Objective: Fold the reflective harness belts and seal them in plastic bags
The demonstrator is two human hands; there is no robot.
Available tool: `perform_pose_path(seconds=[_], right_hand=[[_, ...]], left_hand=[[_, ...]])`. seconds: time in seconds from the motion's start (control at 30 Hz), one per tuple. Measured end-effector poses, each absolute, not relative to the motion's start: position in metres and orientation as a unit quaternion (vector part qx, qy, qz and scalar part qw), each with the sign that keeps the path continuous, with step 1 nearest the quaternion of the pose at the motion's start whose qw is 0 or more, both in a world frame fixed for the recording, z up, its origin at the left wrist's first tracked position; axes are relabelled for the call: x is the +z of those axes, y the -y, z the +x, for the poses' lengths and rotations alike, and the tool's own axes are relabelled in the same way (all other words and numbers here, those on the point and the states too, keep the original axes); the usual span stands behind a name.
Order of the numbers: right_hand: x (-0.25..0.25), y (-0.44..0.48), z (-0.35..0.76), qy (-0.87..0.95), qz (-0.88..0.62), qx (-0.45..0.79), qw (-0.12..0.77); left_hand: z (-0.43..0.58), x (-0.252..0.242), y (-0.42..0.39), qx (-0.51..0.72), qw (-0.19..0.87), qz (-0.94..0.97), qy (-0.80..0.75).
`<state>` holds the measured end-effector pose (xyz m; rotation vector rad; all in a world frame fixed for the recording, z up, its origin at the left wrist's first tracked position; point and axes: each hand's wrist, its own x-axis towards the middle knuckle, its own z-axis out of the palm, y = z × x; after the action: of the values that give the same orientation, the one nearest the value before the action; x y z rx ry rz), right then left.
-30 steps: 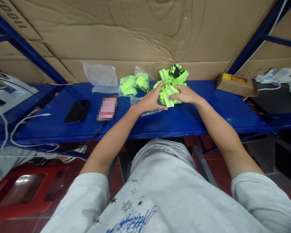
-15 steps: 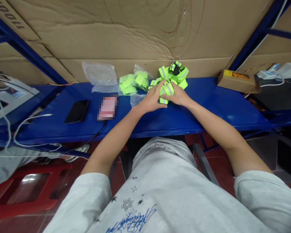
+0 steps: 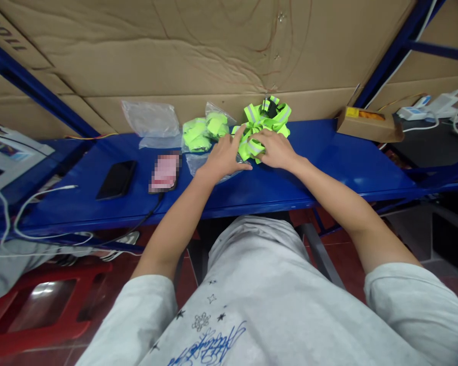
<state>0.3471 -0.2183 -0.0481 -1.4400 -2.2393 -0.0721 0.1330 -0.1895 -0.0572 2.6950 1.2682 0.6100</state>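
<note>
A bunch of neon yellow-green reflective straps [image 3: 265, 121] with grey stripes and a black piece lies toward the back of the blue table. My right hand [image 3: 278, 148] is curled over the front of this bunch, its fingers gripping a strap. My left hand [image 3: 226, 156] lies just left of it with thumb and fingers spread, the fingertips by the edge of the straps. Under and beside that hand rests a clear plastic bag [image 3: 197, 162], partly covered. Behind it, two clear bags with folded neon straps [image 3: 197, 135] lie side by side.
Empty clear bags [image 3: 152, 121] lean on the cardboard wall [image 3: 198, 61]. A black phone [image 3: 116, 180] and a cabled device with a blurred screen [image 3: 165, 173] lie at left. An open cardboard box [image 3: 368, 124] stands at right. A white cable [image 3: 19, 218] hangs over the left edge.
My left hand has moved away from the straps and opened beside them over the clear bag. The front strap bundle sits lower and flatter under my right hand. The view has shifted slightly.
</note>
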Motion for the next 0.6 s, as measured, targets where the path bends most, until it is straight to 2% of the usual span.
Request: perform_pose_path(seconds=[0.1, 0.23, 0.3, 0.4, 0.6], right_hand=[[-0.046, 0.215, 0.350, 0.797, -0.528, 0.038, 0.289], [-0.039, 0.202, 0.367, 0.666, -0.501, 0.287, 0.472], [-0.034, 0.199, 0.374, 0.602, -0.459, 0.395, 0.520], [-0.029, 0.200, 0.379, 0.547, -0.441, 0.484, 0.521], [-0.031, 0.201, 0.382, 0.516, -0.481, 0.520, 0.482]], left_hand=[[0.135, -0.053, 0.189, 0.243, 0.065, 0.910, -0.328], [0.132, -0.045, 0.188, 0.282, 0.106, 0.908, -0.291], [0.127, -0.041, 0.187, 0.259, 0.128, 0.907, -0.306], [0.121, -0.040, 0.187, 0.179, 0.159, 0.911, -0.336], [0.118, -0.040, 0.189, 0.092, 0.170, 0.913, -0.359]])
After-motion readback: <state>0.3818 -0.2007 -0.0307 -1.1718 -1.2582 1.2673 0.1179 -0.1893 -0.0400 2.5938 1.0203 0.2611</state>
